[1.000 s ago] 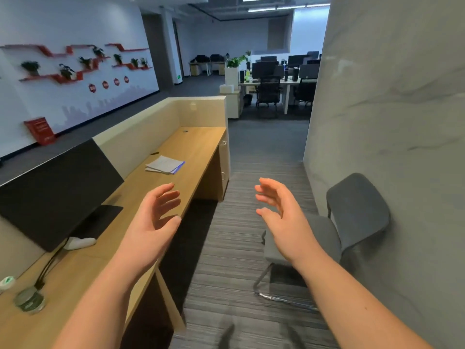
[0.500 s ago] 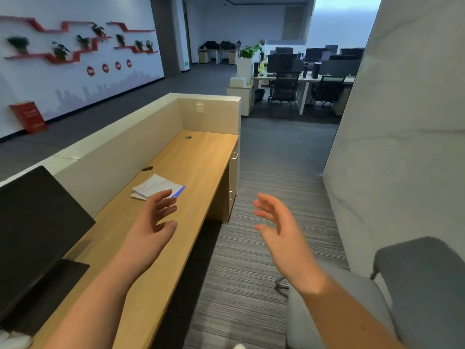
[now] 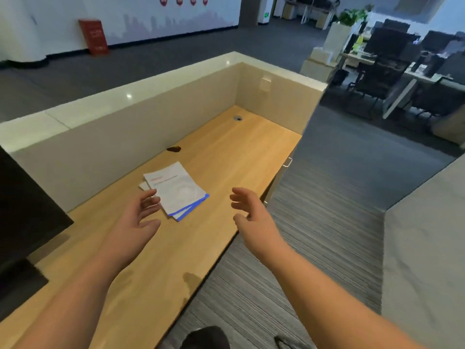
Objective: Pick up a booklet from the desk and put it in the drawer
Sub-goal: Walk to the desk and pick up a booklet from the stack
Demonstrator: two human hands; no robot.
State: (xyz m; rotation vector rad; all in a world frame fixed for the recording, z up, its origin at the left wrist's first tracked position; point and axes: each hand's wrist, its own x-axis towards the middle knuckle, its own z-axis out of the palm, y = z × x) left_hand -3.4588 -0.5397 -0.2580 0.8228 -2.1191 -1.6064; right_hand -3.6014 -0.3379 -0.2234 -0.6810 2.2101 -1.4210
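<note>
Now — L hand [image 3: 137,220] open, empty, by booklets [image 3: 176,191] | R hand [image 3: 251,214] open, empty | drawer handle [image 3: 288,162] at wooden desk [image 3: 226,152] edge — drawer closed

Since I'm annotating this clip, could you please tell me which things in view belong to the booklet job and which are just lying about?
Belongs to the job:
booklets, stacked on the desk
drawer handle at the desk's far end
left hand and right hand, both open and empty

Just lying about:
black monitor
red sign against the wall
office chair
</note>
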